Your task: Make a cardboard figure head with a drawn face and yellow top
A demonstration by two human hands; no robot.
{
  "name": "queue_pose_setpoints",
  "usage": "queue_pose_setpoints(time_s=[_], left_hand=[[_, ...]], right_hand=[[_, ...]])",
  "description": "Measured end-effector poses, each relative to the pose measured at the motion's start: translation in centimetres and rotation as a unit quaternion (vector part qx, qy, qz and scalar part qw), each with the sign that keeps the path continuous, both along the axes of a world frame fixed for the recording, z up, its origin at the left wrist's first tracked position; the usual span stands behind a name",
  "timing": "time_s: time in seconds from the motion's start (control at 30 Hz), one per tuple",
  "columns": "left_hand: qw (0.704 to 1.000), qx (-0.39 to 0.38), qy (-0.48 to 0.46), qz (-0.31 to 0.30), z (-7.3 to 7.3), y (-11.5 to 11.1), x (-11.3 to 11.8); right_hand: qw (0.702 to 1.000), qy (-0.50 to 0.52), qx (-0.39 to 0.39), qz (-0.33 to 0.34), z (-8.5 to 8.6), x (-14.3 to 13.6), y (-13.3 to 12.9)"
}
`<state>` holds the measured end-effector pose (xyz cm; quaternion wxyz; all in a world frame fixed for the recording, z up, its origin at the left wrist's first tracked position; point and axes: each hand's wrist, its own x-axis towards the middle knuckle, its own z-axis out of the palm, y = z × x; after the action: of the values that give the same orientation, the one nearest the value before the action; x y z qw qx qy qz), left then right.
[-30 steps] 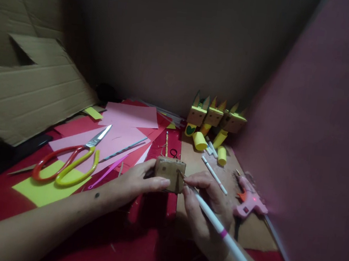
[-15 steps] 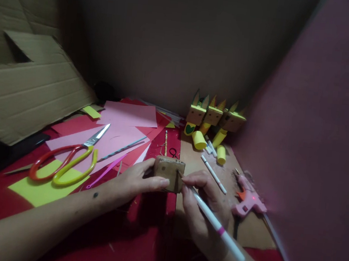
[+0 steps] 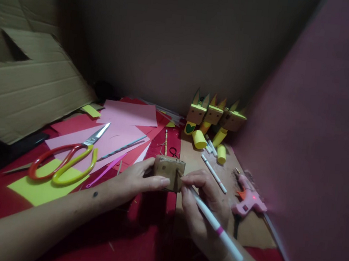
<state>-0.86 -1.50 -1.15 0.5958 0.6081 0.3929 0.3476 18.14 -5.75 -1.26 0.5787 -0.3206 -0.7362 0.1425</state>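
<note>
My left hand [image 3: 138, 180] grips a small brown cardboard box [image 3: 170, 172] by its left side, with the thumb across the front face. A dark spot shows on the left of that face. My right hand [image 3: 205, 204] is closed round a white marker pen [image 3: 211, 221] with a magenta band. The pen's tip end meets the right part of the box face, where a dark mark shows beside it. Behind the box lie a patterned pencil [image 3: 166, 142] and a small black loop [image 3: 173, 151].
Red-and-yellow scissors [image 3: 73, 157] lie on pink, red and yellow paper sheets [image 3: 129, 113] at left. Large cardboard [image 3: 26, 86] leans behind them. On the right, a pink glue gun [image 3: 250, 196], another marker [image 3: 213, 174] and yellow paper tubes [image 3: 221, 154] rest near three box-headed figures [image 3: 215, 115].
Almost nothing differs. The white marker's rear end has shifted very slightly left, and the whole view has moved a touch. Both hands keep their hold.
</note>
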Motion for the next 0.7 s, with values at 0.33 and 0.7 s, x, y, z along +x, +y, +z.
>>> queue_pose_setpoints(time_s=[0.33, 0.7], left_hand=[[1.0, 0.001, 0.015, 0.004, 0.1, 0.02, 0.03], [1.0, -0.006, 0.011, 0.005, -0.02, 0.06, -0.03]], right_hand=[[1.0, 0.001, -0.011, -0.007, -0.26, 0.1, -0.15], [1.0, -0.014, -0.023, -0.01, 0.08, 0.13, -0.22]])
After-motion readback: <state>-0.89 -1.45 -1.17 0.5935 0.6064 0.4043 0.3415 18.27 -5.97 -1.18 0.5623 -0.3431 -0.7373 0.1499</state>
